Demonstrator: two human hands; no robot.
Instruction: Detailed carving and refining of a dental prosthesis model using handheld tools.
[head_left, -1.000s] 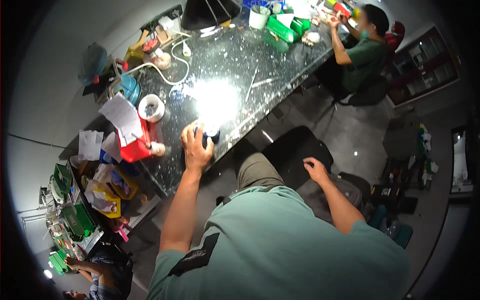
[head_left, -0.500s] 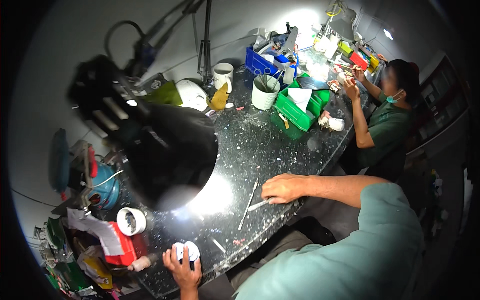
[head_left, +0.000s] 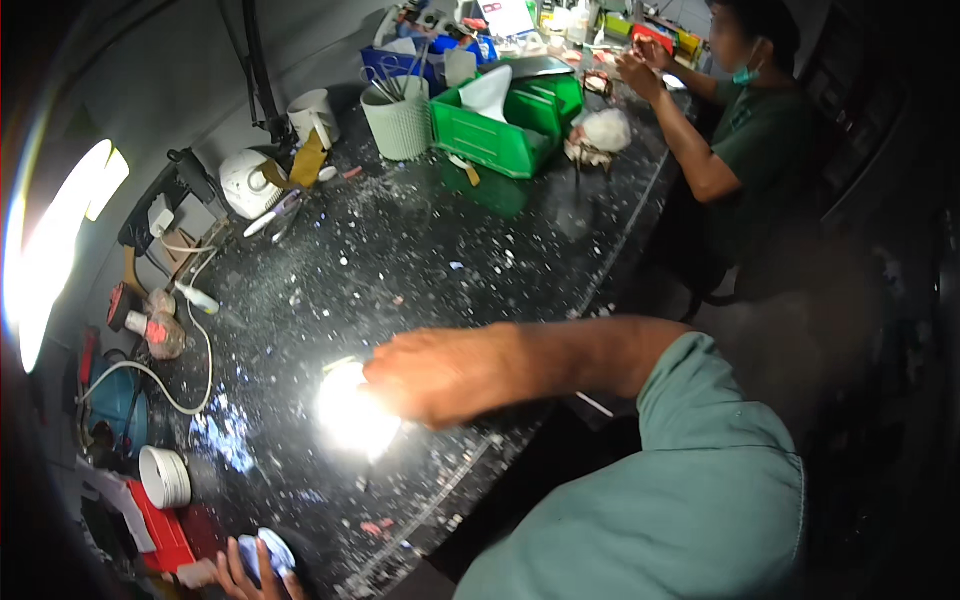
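Observation:
At the lower left, my left hand (head_left: 262,580) has its fingers curled over a rounded white-and-bluish object (head_left: 272,552) near the table's front edge; its exact kind is unclear. My right hand (head_left: 430,375) is over the middle of the black speckled table (head_left: 420,260), fingers bent, knuckles up. Its fingertips reach a patch of strong lamp glare (head_left: 358,412). Glare and blur hide what the fingers hold, if anything.
A white cup (head_left: 165,478) and red bin (head_left: 160,535) stand at left, near a looping white cord (head_left: 205,350). Behind are a mug (head_left: 310,118), a ribbed pot of tools (head_left: 398,125) and a green bin (head_left: 490,135). A co-worker (head_left: 755,140) sits at far right.
My right hand has moved left into the bright patch; the thin metal tools seen near it before no longer show. The view has shifted, and the black lamp head has left the middle.

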